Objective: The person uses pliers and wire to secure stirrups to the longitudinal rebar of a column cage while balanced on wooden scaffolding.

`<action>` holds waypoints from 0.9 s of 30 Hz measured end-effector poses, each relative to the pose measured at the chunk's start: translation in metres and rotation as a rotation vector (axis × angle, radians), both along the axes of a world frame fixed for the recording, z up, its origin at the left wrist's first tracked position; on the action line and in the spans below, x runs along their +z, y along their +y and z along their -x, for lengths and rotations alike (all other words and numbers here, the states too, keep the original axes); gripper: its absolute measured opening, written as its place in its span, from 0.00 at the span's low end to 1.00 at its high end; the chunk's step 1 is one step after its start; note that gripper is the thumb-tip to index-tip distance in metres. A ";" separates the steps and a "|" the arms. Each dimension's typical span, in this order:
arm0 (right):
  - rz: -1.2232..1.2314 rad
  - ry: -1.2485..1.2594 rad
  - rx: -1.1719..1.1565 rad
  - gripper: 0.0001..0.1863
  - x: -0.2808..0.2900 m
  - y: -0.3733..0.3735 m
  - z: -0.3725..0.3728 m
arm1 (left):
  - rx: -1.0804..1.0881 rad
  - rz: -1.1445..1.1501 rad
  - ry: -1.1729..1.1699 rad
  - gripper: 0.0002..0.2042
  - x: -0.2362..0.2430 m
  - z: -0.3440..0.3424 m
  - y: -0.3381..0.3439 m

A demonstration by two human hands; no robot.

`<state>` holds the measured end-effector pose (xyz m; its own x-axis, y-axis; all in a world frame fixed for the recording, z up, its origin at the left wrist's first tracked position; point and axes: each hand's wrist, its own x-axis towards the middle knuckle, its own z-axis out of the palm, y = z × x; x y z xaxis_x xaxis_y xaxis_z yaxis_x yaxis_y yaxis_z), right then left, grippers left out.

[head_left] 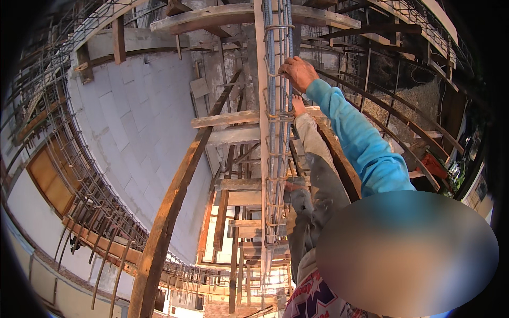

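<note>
A long rebar cage [272, 138] of ribbed bars ringed by thin steel stirrups runs up the middle of the view, beside a pale board [260, 69]. My right hand [299, 73], in a blue sleeve, reaches in from the lower right. Its fingers are curled at the cage's right side, closed around a steel stirrup [272, 74] where it meets the bars. Whether a tie wire is also in the fingers is too small to tell. Below the hand, a bare foot [299, 105] under a grey trouser leg [313, 132] rests by a wooden crosspiece. My left hand does not show.
Wooden crosspieces [228, 119] pass under the cage at several levels, with a deep drop between them. A long timber [175, 206] slants up on the left before a grey block wall [138, 116]. More rebar [106, 196] curves along the far left. Dark poles [392, 106] cross the right.
</note>
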<state>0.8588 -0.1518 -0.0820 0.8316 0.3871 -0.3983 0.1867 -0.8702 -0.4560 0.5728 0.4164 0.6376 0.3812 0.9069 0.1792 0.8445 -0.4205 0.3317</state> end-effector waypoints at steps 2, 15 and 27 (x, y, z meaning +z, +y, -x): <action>0.064 -0.099 0.019 0.14 0.018 0.010 -0.003 | 0.013 -0.005 -0.001 0.15 0.004 -0.002 -0.004; -0.255 -0.025 -1.125 0.50 -0.003 0.045 -0.002 | -0.023 -0.031 0.012 0.10 0.009 0.008 0.002; -0.553 0.770 -0.684 0.50 -0.076 -0.004 -0.005 | -0.073 -0.009 0.136 0.18 0.047 0.035 0.030</action>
<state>0.8642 -0.1556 -0.1579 0.5460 0.2303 -0.8055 -0.7350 -0.3298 -0.5925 0.5380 0.4468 0.6851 0.4675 0.8745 0.1292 0.8483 -0.4850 0.2127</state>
